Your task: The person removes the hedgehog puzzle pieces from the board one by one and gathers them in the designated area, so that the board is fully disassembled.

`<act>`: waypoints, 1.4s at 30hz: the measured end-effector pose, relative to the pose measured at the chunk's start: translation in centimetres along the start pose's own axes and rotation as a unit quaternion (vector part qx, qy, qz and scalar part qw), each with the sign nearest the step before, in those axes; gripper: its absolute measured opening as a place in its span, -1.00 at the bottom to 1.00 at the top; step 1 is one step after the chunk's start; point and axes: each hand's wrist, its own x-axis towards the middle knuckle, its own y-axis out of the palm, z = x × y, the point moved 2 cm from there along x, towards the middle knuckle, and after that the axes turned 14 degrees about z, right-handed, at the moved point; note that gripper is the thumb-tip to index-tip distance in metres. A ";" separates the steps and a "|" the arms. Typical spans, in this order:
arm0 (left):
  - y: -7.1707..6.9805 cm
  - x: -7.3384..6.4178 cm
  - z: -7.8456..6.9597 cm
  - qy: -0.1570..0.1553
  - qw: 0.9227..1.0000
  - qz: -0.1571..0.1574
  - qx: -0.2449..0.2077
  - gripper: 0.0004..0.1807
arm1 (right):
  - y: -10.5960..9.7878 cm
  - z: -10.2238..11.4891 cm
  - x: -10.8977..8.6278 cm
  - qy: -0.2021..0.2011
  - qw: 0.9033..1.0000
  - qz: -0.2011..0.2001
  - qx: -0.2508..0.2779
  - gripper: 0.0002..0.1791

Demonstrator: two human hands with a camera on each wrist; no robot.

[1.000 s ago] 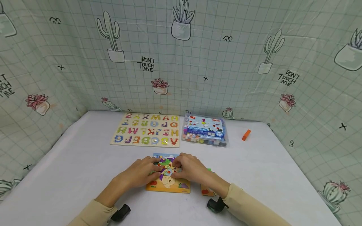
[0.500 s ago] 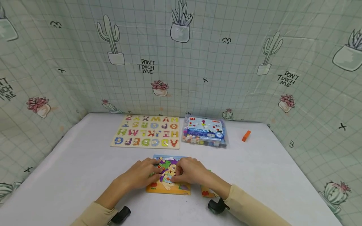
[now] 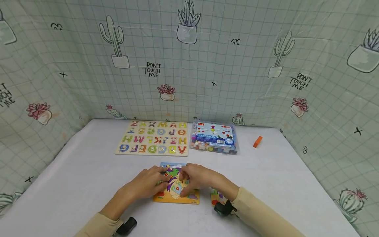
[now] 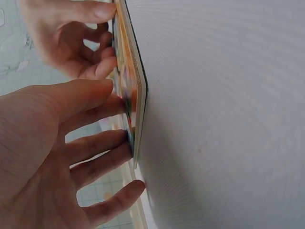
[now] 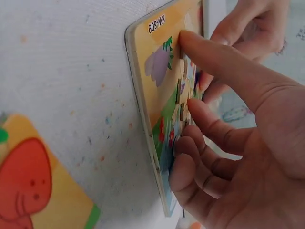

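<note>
A jigsaw board (image 3: 163, 198) with a cartoon hedgehog lies flat near the table's front. My left hand (image 3: 149, 182) rests its fingertips on the board's left side, fingers mostly extended, as the left wrist view confirms. Over the right half, my right hand (image 3: 198, 177) bends its thumb and index finger around a jigsaw piece (image 5: 182, 88) in the picture. Some piece edges stand slightly proud of the board in the right wrist view. The piece's full outline is hidden by the fingers.
A second picture card (image 3: 215, 198) lies right of the board, partly under the right forearm. Behind are an alphabet board (image 3: 118, 152), a clear plastic box (image 3: 214, 136) of small coloured parts, and an orange block (image 3: 257, 142). A patterned cloth (image 3: 189, 72) hangs behind the table.
My right hand has shifted slightly on the jigsaw, its thumb moving lower and away from the index finger. Pieces under it changed position. My left hand has stayed nearly still.
</note>
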 end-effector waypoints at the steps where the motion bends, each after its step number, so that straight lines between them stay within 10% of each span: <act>1: 0.0 0.0 0.0 0.002 1.000 -0.001 0.000 -0.73 | 0.0 0.0 0.0 0.002 1.000 0.000 0.001 -0.57; 42: -0.1 1.1 -0.4 0.003 0.995 -0.016 0.095 -0.65 | 0.2 0.5 0.0 0.034 0.999 0.022 0.029 -0.59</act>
